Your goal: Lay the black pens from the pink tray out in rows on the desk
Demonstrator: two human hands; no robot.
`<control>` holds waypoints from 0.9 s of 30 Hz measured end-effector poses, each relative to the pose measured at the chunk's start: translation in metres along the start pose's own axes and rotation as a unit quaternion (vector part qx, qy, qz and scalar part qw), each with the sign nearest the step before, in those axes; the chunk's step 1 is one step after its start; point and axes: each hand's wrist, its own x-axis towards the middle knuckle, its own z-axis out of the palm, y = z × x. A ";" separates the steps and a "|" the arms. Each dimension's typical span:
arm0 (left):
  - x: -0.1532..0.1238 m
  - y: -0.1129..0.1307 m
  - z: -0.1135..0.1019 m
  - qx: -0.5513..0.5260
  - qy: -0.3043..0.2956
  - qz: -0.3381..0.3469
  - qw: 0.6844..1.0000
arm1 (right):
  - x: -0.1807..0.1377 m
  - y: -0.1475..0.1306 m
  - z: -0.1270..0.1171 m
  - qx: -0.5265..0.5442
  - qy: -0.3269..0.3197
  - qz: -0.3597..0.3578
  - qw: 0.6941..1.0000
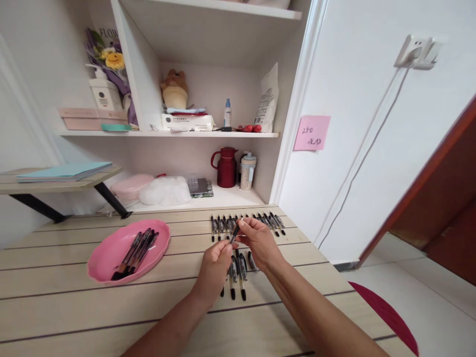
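My left hand (215, 270) and my right hand (260, 243) together hold one black pen (234, 234) above the wooden table (74, 302). The left hand grips its lower end and the right hand pinches its upper end. Behind the hands a row of several black pens (267, 220) lies side by side on the table. Under the hands another group of pens (240, 272) lies in a loose row. A pink oval tray (107, 253) to the left holds several more black pens (136, 253).
Behind the table, a white shelf unit carries a red jug (226, 167), a cup (247, 171), a pink box (132, 186) and a plastic bag (165, 191). A small side table with blue folders (63, 171) stands at left. A pink note (311, 132) sticks on the right wall.
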 end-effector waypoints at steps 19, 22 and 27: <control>-0.005 0.010 0.002 -0.085 -0.063 -0.034 0.994 | -0.007 -0.019 0.004 0.021 -0.058 -0.004 0.998; -0.005 0.009 0.002 -0.124 -0.086 -0.047 0.987 | -0.008 -0.019 0.005 0.008 -0.058 0.011 0.998; -0.002 0.006 -0.003 -0.106 -0.081 -0.046 0.990 | -0.006 -0.021 0.005 -0.008 -0.058 0.003 0.998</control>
